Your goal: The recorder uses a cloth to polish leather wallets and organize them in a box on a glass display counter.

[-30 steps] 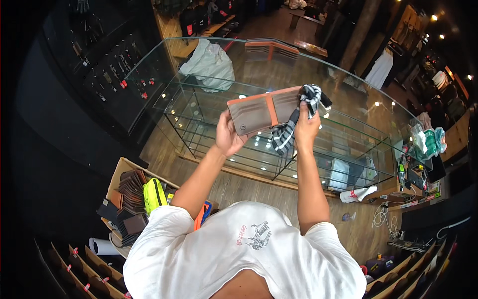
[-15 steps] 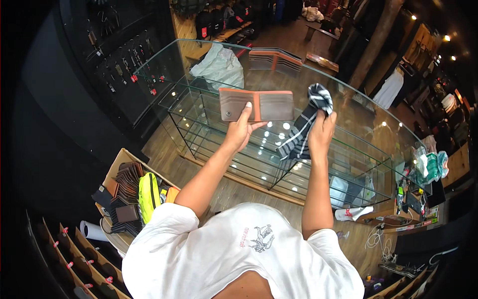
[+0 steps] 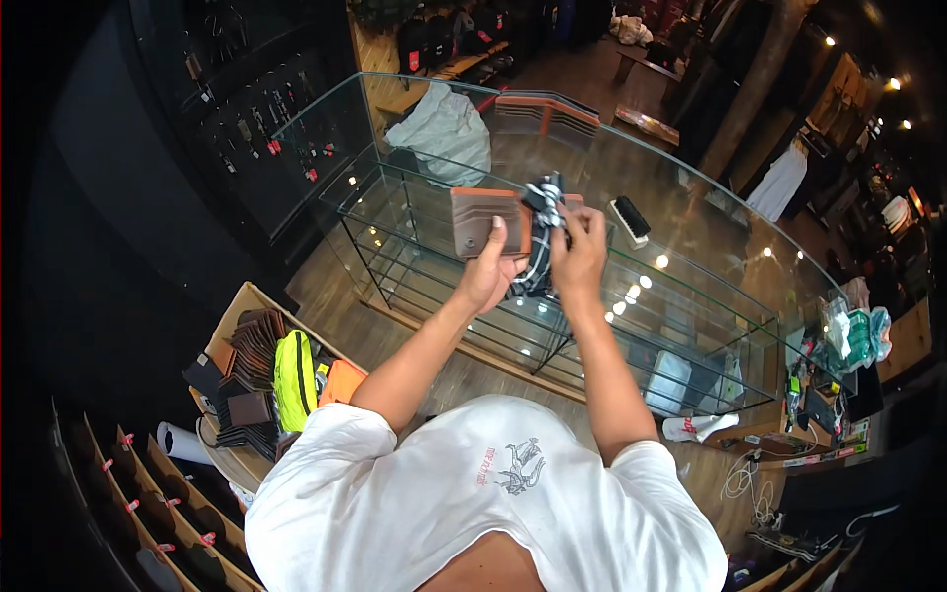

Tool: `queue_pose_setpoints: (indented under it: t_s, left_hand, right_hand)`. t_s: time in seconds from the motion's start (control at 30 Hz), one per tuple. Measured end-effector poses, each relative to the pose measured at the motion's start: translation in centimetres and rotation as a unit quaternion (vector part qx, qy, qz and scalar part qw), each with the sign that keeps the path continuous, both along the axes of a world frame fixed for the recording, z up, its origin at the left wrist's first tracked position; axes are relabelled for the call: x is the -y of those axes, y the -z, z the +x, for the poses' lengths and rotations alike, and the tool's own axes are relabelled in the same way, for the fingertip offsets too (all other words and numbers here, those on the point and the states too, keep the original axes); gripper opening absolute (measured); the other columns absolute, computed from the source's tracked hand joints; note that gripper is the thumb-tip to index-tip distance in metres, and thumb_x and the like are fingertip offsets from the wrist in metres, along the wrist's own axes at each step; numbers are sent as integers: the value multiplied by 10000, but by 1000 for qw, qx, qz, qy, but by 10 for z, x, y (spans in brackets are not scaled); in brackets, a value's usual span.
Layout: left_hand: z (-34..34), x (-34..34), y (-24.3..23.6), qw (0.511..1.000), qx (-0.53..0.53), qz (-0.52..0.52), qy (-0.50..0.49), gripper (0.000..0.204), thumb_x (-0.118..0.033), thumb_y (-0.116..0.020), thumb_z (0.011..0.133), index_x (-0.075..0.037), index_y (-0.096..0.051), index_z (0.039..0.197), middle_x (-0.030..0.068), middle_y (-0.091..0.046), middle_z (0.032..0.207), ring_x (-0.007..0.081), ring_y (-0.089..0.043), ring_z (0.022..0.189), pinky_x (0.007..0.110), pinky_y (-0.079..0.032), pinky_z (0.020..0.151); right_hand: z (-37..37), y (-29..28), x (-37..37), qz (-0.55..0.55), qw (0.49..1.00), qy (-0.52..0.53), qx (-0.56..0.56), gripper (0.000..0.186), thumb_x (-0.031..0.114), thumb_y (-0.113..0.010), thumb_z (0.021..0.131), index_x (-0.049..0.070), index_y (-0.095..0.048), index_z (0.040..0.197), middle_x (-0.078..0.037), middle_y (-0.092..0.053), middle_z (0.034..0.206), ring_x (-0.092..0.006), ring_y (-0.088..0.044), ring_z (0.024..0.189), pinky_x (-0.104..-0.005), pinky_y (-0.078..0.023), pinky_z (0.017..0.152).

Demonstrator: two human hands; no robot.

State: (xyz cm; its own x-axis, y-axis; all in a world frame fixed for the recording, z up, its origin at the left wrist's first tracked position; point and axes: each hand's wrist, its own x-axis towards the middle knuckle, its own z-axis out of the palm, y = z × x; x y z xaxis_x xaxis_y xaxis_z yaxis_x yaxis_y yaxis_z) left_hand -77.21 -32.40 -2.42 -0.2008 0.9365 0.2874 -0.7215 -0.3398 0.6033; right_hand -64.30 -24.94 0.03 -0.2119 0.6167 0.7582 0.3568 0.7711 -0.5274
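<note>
A brown bifold wallet [image 3: 477,219] with orange trim is spread open above the glass counter. My left hand [image 3: 487,279] grips its lower edge, thumb on the card-slot side. My right hand [image 3: 580,259] holds a bunched black-and-white checked cloth [image 3: 530,282] over the wallet's right half, which is mostly hidden by the cloth and fingers. To the right of that hand, a dark-bristled brush [image 3: 629,221] lies on the glass. Farther back, a second brown-and-orange wallet [image 3: 547,111] stands opened out on the counter.
The glass display counter [image 3: 720,281] stretches across in front of me. A pale crumpled bag [image 3: 439,138] rests at its far left. Beside me on the left, a box [image 3: 235,314] contains several wallets and a neon-yellow pouch [image 3: 294,380]. Plastic-wrapped items [image 3: 860,335] sit at the right end.
My right hand has moved left with the cloth, bringing it over the wallet's right half. The brush, hidden before, now shows on the counter. The wallet has shifted slightly right and down.
</note>
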Motion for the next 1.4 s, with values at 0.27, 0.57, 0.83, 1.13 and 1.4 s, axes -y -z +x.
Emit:
queue_pose_setpoints:
  t_s: [0.27,0.57,0.83,1.13,1.4]
  left_hand:
    - [-1,20,-2,999,47,-1,-10,433,-367,-473,1063,-92,-448,1397,66,-524,1382,160,-504,1279,392,-412,1083]
    - [-15,28,-5,999,-22,-13,-39,489,-405,-473,1057,-70,-439,1412,73,-532,1383,201,-547,1247,389,-462,1040]
    - [-69,38,15,991,-60,-51,-111,519,-390,-536,1035,-62,-423,1420,102,-520,1383,253,-553,1261,452,-477,1053]
    - [-69,42,31,989,-64,-69,-114,533,-380,-531,1039,-63,-401,1448,104,-494,1409,246,-521,1293,457,-443,1090]
    - [-71,45,44,985,-78,-108,-109,545,-412,-538,1032,-53,-431,1428,97,-534,1363,232,-563,1234,424,-484,1028]
  right_hand:
    - [10,-1,8,8,999,38,22,256,-22,-656,792,-19,-656,1048,-148,-575,1030,-348,-572,983,-404,-473,852]
    - [-14,1,19,89,994,40,40,291,14,-676,794,25,-663,1085,-121,-565,991,-321,-573,968,-411,-444,860]
    - [34,14,-11,-223,961,-73,-148,237,163,-538,1017,-14,-603,1162,-11,-624,848,-83,-519,777,-264,-449,711]
    - [63,44,-27,-215,976,22,17,335,249,-465,1036,-22,-597,1183,-227,-681,1048,-307,-663,988,-367,-483,858]
    - [84,39,-13,-342,938,50,-35,453,287,-399,1063,-73,-546,1295,-233,-615,1291,-312,-575,1227,-341,-413,1038]
